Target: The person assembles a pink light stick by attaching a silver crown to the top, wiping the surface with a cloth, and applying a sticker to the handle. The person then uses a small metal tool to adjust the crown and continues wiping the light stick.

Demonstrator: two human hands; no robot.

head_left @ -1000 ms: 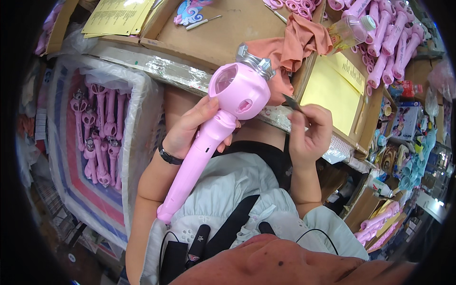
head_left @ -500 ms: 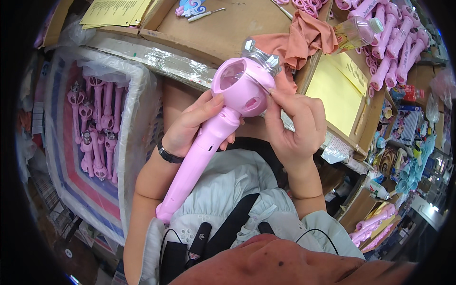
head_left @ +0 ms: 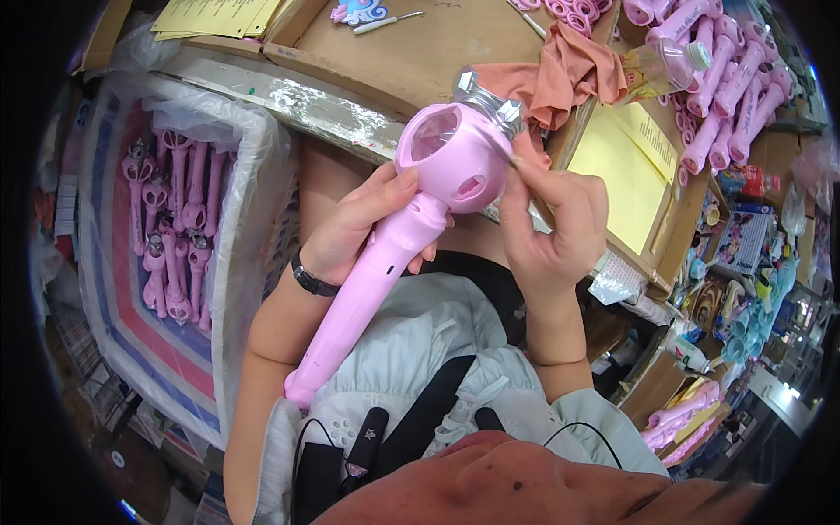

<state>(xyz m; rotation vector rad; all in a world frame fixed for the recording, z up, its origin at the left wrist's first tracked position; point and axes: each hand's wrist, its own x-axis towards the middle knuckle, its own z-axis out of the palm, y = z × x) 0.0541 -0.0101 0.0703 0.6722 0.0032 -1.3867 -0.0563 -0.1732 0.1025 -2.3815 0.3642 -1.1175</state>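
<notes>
A pink plastic toy wand (head_left: 354, 302) lies slanted across my lap, its hollow round head up and the handle's end near my left sleeve. My left hand (head_left: 354, 219) is wrapped round its neck, thumb on the base of the round head. On top of the head sits a silver crown-like piece (head_left: 490, 101) with faceted ends. My right hand (head_left: 560, 206) is pinched at the right side of the head. A thin, blurred sliver shows at those fingertips against the ball; its kind cannot be made out. The head has a large round opening and a smaller slot.
At left stands a plastic-lined crate (head_left: 229, 289) with several pink wands (head_left: 179, 210). Ahead is a cardboard tray (head_left: 350, 57) with a white-handled pick (head_left: 385, 22). An orange cloth (head_left: 573, 70), a plastic bottle (head_left: 661, 70), yellow sheets (head_left: 617, 179) and piled pink wand parts (head_left: 726, 79) lie at right.
The wand's head and my right hand have shifted slightly to the right. The right fingertips have moved a little along the head's side, while my left hand keeps its hold.
</notes>
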